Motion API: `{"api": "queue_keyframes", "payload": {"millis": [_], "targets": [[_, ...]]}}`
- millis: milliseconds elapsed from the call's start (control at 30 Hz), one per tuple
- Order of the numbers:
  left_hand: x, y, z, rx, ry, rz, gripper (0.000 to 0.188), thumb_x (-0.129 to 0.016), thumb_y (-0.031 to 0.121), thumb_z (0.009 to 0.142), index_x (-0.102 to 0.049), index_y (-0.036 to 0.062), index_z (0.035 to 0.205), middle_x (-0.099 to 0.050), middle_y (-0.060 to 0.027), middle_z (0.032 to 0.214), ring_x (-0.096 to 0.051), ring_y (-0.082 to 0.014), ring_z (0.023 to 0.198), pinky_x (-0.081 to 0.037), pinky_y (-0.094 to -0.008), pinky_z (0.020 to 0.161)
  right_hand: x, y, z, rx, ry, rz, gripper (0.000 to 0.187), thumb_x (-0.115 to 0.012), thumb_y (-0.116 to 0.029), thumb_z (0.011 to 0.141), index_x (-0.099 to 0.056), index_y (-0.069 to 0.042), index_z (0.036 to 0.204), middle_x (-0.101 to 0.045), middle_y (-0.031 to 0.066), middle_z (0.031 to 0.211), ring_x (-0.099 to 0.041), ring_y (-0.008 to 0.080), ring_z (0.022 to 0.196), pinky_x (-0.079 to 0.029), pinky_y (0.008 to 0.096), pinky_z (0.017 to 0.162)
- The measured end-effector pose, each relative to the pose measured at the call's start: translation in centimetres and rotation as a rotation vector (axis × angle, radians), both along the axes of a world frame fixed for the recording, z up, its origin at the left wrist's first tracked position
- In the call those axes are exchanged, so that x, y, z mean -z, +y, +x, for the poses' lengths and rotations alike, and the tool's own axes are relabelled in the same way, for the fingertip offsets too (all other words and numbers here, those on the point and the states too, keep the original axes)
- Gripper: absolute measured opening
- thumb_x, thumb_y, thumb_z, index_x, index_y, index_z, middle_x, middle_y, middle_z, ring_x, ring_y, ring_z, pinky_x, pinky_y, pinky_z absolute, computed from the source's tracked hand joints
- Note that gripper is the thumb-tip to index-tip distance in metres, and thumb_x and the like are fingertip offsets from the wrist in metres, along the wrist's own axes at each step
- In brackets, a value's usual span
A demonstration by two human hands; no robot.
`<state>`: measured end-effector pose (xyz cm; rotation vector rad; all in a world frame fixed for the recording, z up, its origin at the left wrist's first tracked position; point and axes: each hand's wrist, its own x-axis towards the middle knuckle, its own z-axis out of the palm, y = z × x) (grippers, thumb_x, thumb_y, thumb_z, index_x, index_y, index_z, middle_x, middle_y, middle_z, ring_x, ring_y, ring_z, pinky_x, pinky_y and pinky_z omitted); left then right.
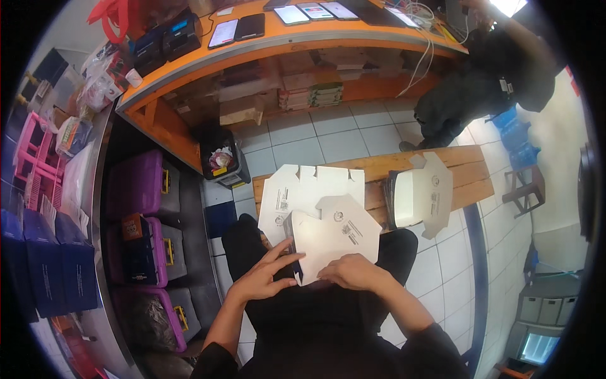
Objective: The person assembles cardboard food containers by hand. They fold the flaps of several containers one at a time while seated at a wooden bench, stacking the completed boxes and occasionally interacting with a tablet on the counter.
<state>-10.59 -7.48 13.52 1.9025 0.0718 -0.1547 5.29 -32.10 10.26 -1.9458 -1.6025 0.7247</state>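
Left hand (264, 278), right hand (355, 272) at angular box (328, 243), probably cardboard.

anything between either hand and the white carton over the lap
Nothing visible: the left hand is at the white carton's left edge, and the right hand is at its lower right. The flat white card lies beyond it, outside both approaches.

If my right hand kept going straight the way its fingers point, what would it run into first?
Your right hand would probably meet the white carton first; exact contact is hard to judge.
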Motion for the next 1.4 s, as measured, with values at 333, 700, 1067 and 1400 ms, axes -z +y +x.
{"api": "queue_keyframes", "payload": {"millis": [333, 700, 1067, 1400], "targets": [[5.0, 1.9, -1.8, -0.45, -0.048, -0.448, 0.014, -0.077, -0.003, 0.081, -0.074, 0.0045, 0.093, -0.06, -0.0147, 0.137, -0.06, -0.0268, 0.122, -0.048, -0.0381, 0.103, -1.4, 0.4, 1.4, 0.219, 0.271, -0.046, 0.017, -0.062, -0.026, 0.099, -0.073, -0.013, 0.097, -0.073, 0.0096, 0.078, -0.071, 0.0324, 0.071, -0.053, 0.0437, 0.067], [2.2, -3.2, -0.5, -0.291, -0.379, 0.694, 0.006, -0.079, 0.01, 0.08, -0.076, 0.0125, 0.084, -0.065, -0.0033, 0.079, -0.062, -0.0237, 0.088, -0.042, -0.0487, 0.103, -1.8, 2.1, -0.1, 0.166, -0.117, -0.136, 0.021, -0.064, -0.029, 0.097, -0.073, -0.011, 0.09, -0.071, 0.0127, 0.074, -0.069, 0.037, 0.07, -0.053, 0.0471, 0.067], [7.3, -2.5, 2.1, -0.17, -0.357, 0.813, 0.031, -0.078, 0.017, 0.084, -0.076, 0.0173, 0.115, -0.063, -0.0044, 0.097, -0.06, -0.0265, 0.093, -0.043, -0.042, 0.094, -0.4, 3.7, 1.8, 0.057, -0.43, -0.285, 0.023, -0.066, -0.037, 0.095, -0.076, -0.016, 0.096, -0.073, 0.0103, 0.074, -0.072, 0.0328, 0.072, -0.056, 0.0463, 0.075], [21.7, 6.6, 9.5, -0.967, 0.062, 0.735, 0.042, -0.061, 0.026, 0.099, -0.06, 0.0104, 0.138, -0.058, -0.0206, 0.128, -0.057, -0.0405, 0.116, -0.046, -0.0515, 0.099, -13.9, 18.5, 21.4, 0.518, -0.124, 0.51, 0.021, -0.07, -0.025, 0.096, -0.068, -0.005, 0.102, -0.072, 0.0136, 0.093, -0.07, 0.0313, 0.087, -0.054, 0.0395, 0.077]]}}
